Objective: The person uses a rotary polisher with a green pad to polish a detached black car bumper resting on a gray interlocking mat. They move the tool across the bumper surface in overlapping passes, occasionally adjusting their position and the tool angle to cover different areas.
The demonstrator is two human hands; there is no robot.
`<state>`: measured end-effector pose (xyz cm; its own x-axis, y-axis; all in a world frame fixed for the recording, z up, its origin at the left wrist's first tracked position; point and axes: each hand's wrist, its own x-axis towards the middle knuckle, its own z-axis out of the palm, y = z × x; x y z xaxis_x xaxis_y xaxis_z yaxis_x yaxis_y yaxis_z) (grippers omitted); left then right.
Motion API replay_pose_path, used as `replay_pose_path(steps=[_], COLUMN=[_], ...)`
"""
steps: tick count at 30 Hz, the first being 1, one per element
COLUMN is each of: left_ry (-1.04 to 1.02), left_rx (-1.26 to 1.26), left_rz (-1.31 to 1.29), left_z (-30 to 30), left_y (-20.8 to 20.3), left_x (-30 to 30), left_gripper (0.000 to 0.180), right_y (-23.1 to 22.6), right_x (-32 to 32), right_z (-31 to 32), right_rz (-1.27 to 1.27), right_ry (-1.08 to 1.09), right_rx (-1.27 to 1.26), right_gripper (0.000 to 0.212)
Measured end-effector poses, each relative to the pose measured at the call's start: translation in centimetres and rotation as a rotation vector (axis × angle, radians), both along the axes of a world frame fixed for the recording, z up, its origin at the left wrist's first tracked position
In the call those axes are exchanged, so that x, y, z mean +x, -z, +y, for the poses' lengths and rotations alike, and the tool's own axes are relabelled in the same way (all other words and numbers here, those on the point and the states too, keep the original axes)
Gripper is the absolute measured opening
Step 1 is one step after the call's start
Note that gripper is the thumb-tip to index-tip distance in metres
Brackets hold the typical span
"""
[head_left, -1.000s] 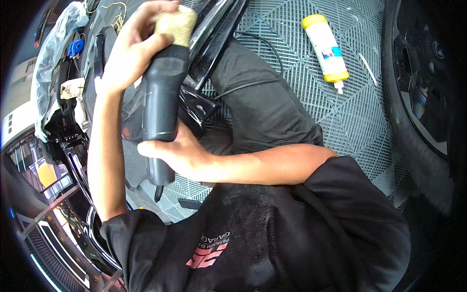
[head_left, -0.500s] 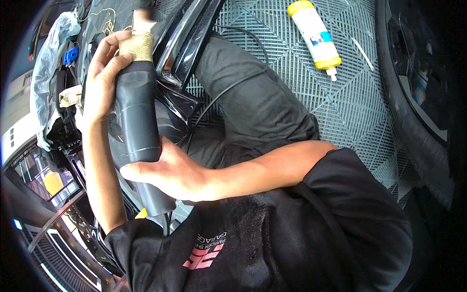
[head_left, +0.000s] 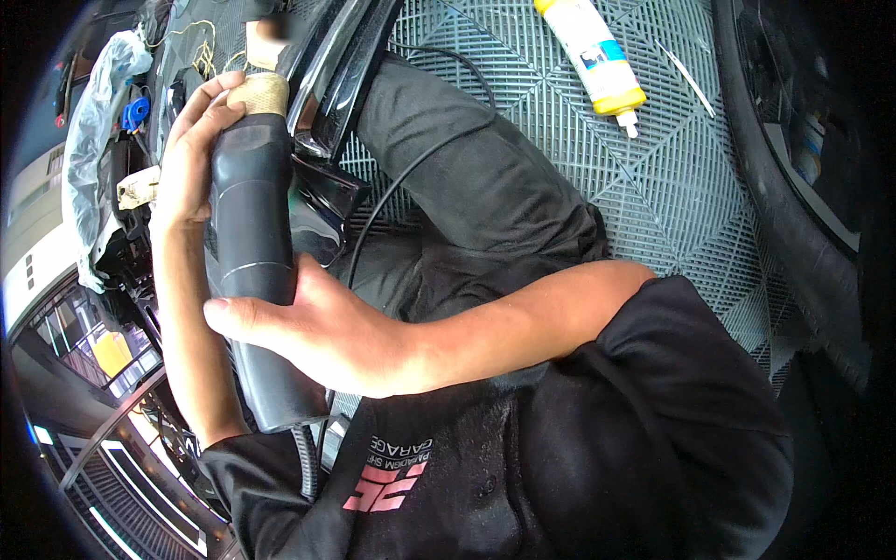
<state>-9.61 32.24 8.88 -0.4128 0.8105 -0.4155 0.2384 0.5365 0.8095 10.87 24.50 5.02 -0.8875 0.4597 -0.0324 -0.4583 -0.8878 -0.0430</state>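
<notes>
A long black corded polisher (head_left: 252,205) with a beige mesh wrap (head_left: 259,93) at its far end lies lengthwise in front of my chest. My left hand (head_left: 191,149) curls round the far end, its thumb and fingertips at the mesh. Farther back along the body, my right hand (head_left: 317,327) grips it with the thumb laid across the top; its other fingers are hidden underneath. The polisher's working face is out of sight. Just to the right of the tool is a glossy black car part (head_left: 331,103).
A black cable (head_left: 411,168) runs over my trouser leg (head_left: 467,149). On the grey grid floor (head_left: 653,205) lie a white and yellow bottle (head_left: 593,56) and a thin white stick (head_left: 686,79). Clear plastic sheeting (head_left: 93,159) and a blue item (head_left: 135,110) are at the left. A dark curved panel (head_left: 784,205) stands right.
The polisher and both hands have shifted slightly left, and its near end has come closer to my chest. More of the ribbed cord sleeve shows. The grips look the same.
</notes>
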Motion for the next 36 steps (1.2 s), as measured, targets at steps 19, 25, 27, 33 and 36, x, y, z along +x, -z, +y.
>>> replay_pose_path(steps=[19,25,27,33,36], left_ry=[-0.033,-0.031,-0.028,-0.092,-0.157], left_rx=[0.011,0.015,0.063,0.145,0.247], left_rz=[-0.023,-0.003,-0.016,0.003,0.005], left_z=[-2.8,-3.6,-4.0,-6.1,-7.2], left_y=[0.1,0.2,0.5,0.2,0.1], left_x=[3.4,4.7,4.9,3.9,2.8], left_gripper=[0.044,0.042,0.043,0.047,0.046], right_y=[-0.7,-0.7,-0.7,0.0,0.6], right_x=[3.8,5.3,5.6,5.6,4.8], right_z=[-1.5,-2.5,-2.9,-3.4,-2.1], right_rz=[0.001,-0.015,-0.031,-0.052,-0.029], right_ry=[-0.060,-0.104,-0.107,-0.055,-0.104], right_rx=[-0.003,-0.016,-0.019,0.141,0.221], right_gripper=[0.043,0.048,0.051,0.048,0.047])
